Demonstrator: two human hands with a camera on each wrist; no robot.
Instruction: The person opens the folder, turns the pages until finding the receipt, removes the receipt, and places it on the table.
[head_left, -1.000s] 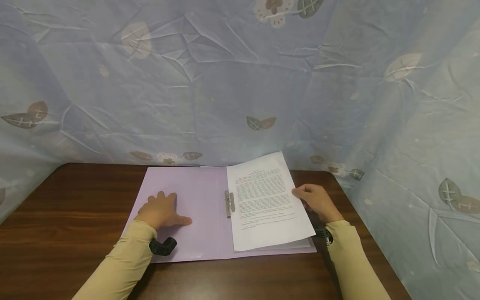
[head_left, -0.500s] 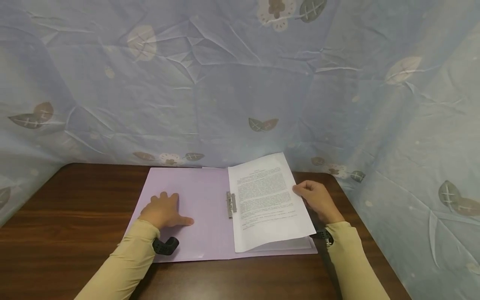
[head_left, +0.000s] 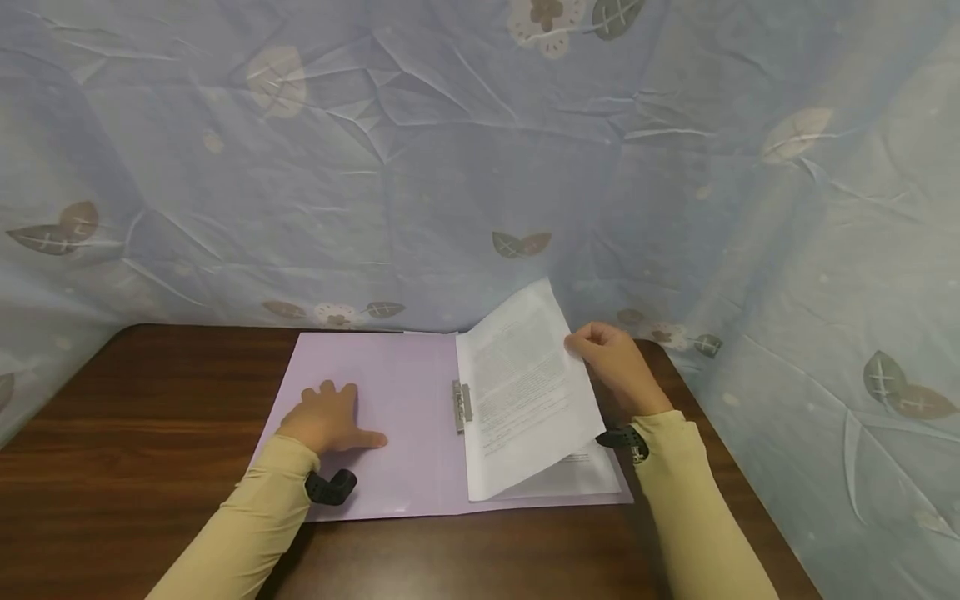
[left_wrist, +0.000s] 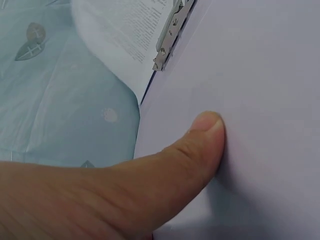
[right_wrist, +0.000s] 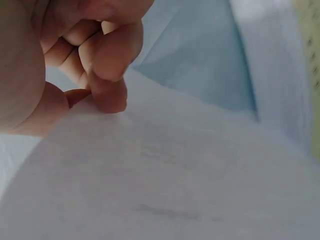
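Note:
A purple folder [head_left: 408, 417] lies spread on the table, with a metal clip [head_left: 462, 407] near its spine. My left hand [head_left: 327, 422] rests on its left cover, fingers spread; the left wrist view shows the thumb [left_wrist: 192, 142] stretched out over the cover. With thumb and fingers my right hand [head_left: 617, 362] pinches the right edge of a printed sheet [head_left: 525, 392]. That sheet is lifted and bowed, its left edge at the clip. Beneath it more paper [head_left: 581, 475] shows on the right cover. In the right wrist view the pinched edge of the sheet [right_wrist: 150, 165] is close up.
The dark wooden table [head_left: 150, 417] extends left of the folder and in front of it. A pale blue patterned cloth [head_left: 375, 167] hangs behind the table and along its right side. Each wrist wears a black strap.
My right hand has risen and moved left and away from me, lifting the sheet's right edge higher, so more of the paper beneath shows. My left hand stays on the cover.

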